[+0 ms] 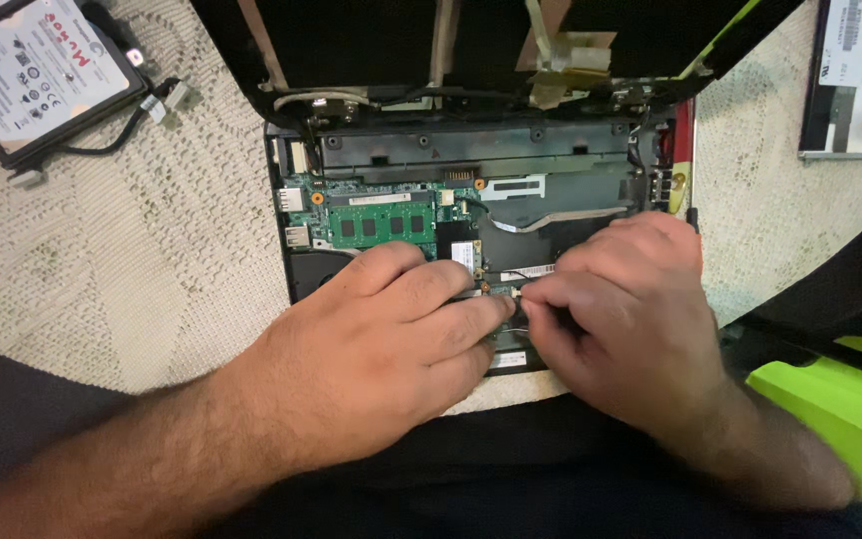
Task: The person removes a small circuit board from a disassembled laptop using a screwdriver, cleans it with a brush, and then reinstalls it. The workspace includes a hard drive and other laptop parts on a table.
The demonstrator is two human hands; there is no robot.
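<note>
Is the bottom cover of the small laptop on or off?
Off: the laptop shows its bare green circuit board, where both the left hand and right hand work.

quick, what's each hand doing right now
Left hand: fingers curled, pressing on the opened laptop, holding nothing visible.
Right hand: fingers pinched at a small part by the circuit board; cannot tell what.

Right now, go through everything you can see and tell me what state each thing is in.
Laptop: opened up, bottom cover off, internals exposed.
Memory module: seated flat in its slot on the green board.
Small wireless card: in place, thin wires at its edge.
Hard drive: removed, lying on the woven mat.
Left hand: fingertips pressed on the board.
Right hand: pinching at a thin wire.
</note>
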